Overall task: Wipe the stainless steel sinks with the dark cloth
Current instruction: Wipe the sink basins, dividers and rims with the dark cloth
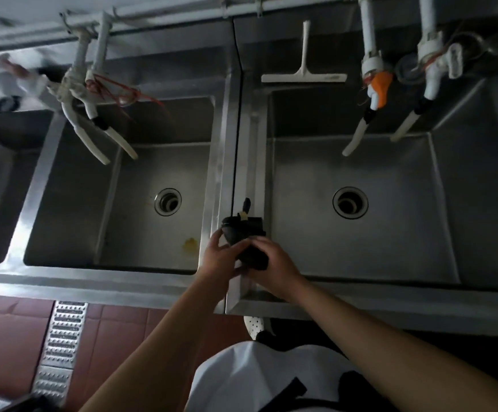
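Dark cloth (249,242) gripped, left hand (218,257) & right hand (271,258)

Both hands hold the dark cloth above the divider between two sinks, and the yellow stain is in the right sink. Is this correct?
Not quite. The head view shows the yellow stain in the left sink, not the right sink. The rest holds: the left hand and right hand hold the dark cloth above the divider.

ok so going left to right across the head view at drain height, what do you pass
left sink's drain → steel divider between the sinks → dark cloth held by both hands over the divider → right sink's drain
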